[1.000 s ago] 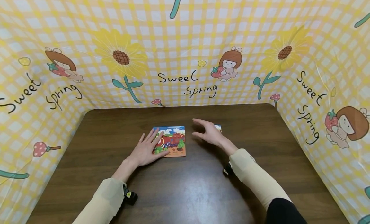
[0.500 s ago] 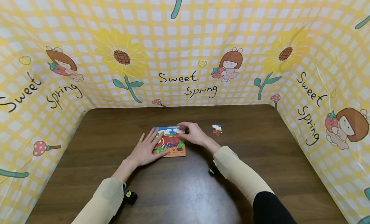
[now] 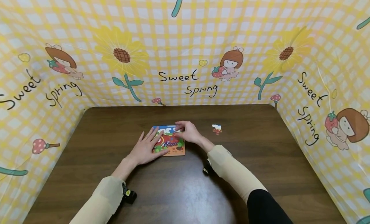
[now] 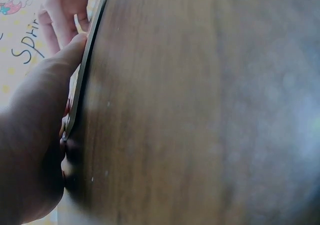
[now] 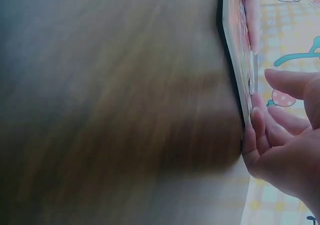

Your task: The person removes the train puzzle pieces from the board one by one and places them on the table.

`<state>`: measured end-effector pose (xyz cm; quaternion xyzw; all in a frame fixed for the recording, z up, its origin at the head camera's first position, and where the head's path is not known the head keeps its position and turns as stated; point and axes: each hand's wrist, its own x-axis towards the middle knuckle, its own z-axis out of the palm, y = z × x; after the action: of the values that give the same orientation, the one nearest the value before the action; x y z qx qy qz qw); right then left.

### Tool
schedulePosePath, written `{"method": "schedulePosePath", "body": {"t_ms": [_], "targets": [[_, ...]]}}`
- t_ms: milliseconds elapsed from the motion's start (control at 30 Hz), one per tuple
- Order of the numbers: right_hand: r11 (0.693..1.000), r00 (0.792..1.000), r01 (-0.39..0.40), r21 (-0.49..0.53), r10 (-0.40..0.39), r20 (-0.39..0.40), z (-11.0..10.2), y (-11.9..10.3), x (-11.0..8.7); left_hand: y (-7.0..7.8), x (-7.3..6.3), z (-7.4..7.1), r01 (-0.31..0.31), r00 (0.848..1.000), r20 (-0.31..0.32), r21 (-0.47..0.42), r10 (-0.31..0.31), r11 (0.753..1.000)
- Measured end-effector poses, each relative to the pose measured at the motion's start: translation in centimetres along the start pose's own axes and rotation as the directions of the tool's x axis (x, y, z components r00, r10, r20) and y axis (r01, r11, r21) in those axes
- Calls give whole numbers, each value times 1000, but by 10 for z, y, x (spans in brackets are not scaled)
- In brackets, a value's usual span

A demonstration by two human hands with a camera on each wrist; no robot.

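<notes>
Your left hand (image 3: 145,150) lies spread on the puzzle board (image 3: 172,144); your right hand (image 3: 189,132) bends over its upper right corner, grip unclear; a loose piece (image 3: 216,129) lies between board and table's (image 3: 260,147) right edge

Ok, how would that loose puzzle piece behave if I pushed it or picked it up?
The piece is probably light, being far smaller than the board. Pushed, it should slide rather than roll, since it lies flat on a shiny table. Lying flat, its edge may be fiddly to lift.
</notes>
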<state>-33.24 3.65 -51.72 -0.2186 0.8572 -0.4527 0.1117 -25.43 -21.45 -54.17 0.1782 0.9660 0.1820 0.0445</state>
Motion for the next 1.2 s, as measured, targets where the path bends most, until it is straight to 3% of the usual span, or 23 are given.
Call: {"method": "schedulePosePath", "body": {"t_ms": [267, 533, 900, 1200], "targets": [[983, 998, 28, -179, -18, 58, 5, -7, 6, -2, 0, 0, 8, 1000, 5, 3, -8, 1000], [996, 1000, -17, -83, 18, 20, 8, -8, 4, -3, 1, 1, 6, 1000, 0, 5, -6, 1000], [987, 998, -37, -156, 28, -56, 20, -12, 4, -2, 0, 2, -3, 1000, -5, -1, 3, 1000], [997, 997, -10, -79, 3, -79, 22, -10, 6, -2, 0, 2, 0, 1000, -4, 5, 0, 1000]]}}
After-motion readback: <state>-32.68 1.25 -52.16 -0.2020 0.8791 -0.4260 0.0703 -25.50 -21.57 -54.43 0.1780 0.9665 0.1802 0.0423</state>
